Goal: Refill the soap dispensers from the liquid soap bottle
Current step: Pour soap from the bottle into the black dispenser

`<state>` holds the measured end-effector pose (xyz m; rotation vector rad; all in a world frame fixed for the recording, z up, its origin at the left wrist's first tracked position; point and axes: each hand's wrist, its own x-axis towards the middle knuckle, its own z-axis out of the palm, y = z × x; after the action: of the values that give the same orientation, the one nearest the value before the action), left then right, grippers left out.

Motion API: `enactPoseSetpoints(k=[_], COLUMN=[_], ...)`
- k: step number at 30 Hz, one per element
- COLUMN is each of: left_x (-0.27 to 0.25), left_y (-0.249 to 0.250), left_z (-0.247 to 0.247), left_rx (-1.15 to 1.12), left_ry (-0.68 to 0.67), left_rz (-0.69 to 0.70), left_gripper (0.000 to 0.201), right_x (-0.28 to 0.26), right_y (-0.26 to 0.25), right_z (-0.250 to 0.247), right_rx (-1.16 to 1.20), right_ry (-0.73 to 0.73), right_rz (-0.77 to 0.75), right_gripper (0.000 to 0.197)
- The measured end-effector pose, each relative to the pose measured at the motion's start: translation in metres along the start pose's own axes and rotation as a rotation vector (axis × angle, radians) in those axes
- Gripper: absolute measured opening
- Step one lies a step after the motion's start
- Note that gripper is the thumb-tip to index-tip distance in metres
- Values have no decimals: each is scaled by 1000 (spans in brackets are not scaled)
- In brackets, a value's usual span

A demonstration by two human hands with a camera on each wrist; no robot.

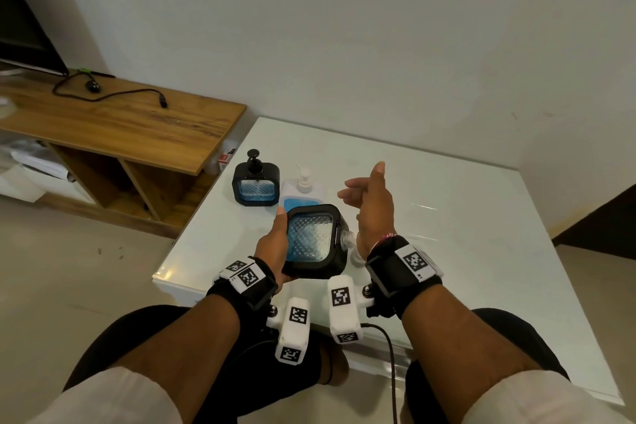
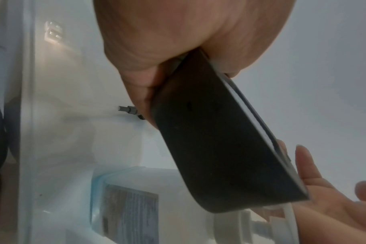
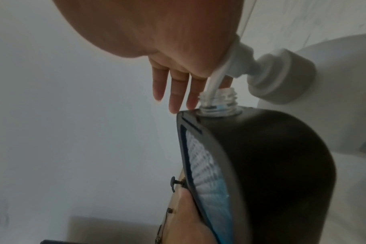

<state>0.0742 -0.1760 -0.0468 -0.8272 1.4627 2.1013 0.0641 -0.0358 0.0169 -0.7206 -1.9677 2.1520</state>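
Observation:
My left hand (image 1: 272, 244) grips a black square soap dispenser (image 1: 315, 241) by its side and holds it tilted above the table's near edge. Its pump is off and its clear threaded neck (image 3: 218, 102) is open. The heel of my right hand (image 1: 371, 203) presses on the white pump (image 3: 267, 72) of a liquid soap bottle (image 3: 341, 85), fingers (image 3: 173, 92) straight. The pump's nozzle (image 3: 214, 87) reaches into the neck. Blue soap shows low behind the dispenser's window (image 3: 217, 194). The bottle is mostly hidden under my right wrist in the head view.
A second black dispenser (image 1: 256, 182) with its pump on stands at the far left of the white table (image 1: 464, 217). Beside it is a white pump bottle of blue soap (image 1: 303, 188). A wooden TV unit (image 1: 120, 124) with a cable lies left.

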Motion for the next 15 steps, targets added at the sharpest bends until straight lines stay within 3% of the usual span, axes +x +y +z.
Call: enactPoseSetpoints(k=[8,15], left_x=[5,7], left_y=[1,-1], left_z=[-1,-1], left_rx=[-4,4], left_ry=[54,21], left_rz=[34,22], left_gripper=[75,77], right_x=[2,6], right_y=[-9,-11], right_z=[-4,-3], right_rx=[12,-24], right_ry=[-116,-63], right_rz=[63,3], right_gripper=[66,61])
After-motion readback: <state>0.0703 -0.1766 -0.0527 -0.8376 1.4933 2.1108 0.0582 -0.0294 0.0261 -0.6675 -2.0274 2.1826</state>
